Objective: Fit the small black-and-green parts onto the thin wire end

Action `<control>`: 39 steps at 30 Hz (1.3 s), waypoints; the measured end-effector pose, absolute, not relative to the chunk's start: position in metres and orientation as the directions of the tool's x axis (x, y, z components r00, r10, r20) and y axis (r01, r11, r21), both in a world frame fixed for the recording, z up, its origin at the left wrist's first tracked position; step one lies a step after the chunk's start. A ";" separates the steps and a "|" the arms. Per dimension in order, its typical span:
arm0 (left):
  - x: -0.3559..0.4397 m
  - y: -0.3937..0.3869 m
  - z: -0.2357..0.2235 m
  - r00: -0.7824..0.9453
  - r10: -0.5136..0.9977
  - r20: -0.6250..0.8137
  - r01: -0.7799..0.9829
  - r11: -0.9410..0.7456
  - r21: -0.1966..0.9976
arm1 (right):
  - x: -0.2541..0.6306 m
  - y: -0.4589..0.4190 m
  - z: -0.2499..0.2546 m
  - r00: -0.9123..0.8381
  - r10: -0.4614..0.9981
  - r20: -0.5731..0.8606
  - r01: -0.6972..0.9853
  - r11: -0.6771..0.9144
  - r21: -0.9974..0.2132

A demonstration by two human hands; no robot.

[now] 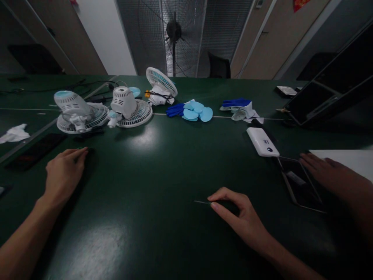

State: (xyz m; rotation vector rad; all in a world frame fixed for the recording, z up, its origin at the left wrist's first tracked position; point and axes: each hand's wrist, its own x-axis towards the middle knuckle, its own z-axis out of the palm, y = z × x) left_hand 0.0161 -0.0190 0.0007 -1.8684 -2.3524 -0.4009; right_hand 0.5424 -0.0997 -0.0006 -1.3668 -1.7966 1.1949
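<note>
My right hand (243, 216) rests low over the green table, right of the middle. Thumb and forefinger are closed on a small screwdriver (201, 202), whose thin metal shaft points left; its dark handle is mostly covered by the hand. At the left, my left hand (65, 171) lies on the table with its fingertips pinched together. A hint of something small, dark and green shows at those fingertips, too little to name. Just beyond that hand stands a white fan head (77, 112), face down, with a dark flat panel (36, 149) to its left.
Another person's hand (326, 169) lies at the right beside a phone (300, 182) and a white power bank (262, 142). Farther back are two more fan heads (125, 105) (160, 87), light blue fan blades (198, 111) and blue-and-white gloves (240, 107). A black case-like object (332, 93) stands back right.
</note>
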 end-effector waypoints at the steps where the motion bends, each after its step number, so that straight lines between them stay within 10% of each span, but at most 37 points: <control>1: 0.019 -0.020 0.002 -0.207 0.947 0.244 0.977 0.188 0.097 | 0.542 -0.100 0.000 -0.305 0.949 -0.078 0.440 0.067 -0.895; 8: 0.040 -0.020 0.004 -0.058 0.974 0.219 0.998 0.055 0.019 | 0.540 -0.102 0.003 -0.263 0.963 -0.055 0.468 0.078 -0.880; 17: 0.226 -0.072 0.002 0.688 0.715 0.121 0.562 -0.631 0.535 | 0.541 -0.101 0.001 -0.274 0.961 0.032 0.413 0.148 -0.899; 39: 0.252 -0.075 -0.006 0.661 0.746 0.073 0.465 -0.484 0.742 | 0.533 -0.101 0.000 -0.434 0.897 0.085 0.419 0.285 -0.862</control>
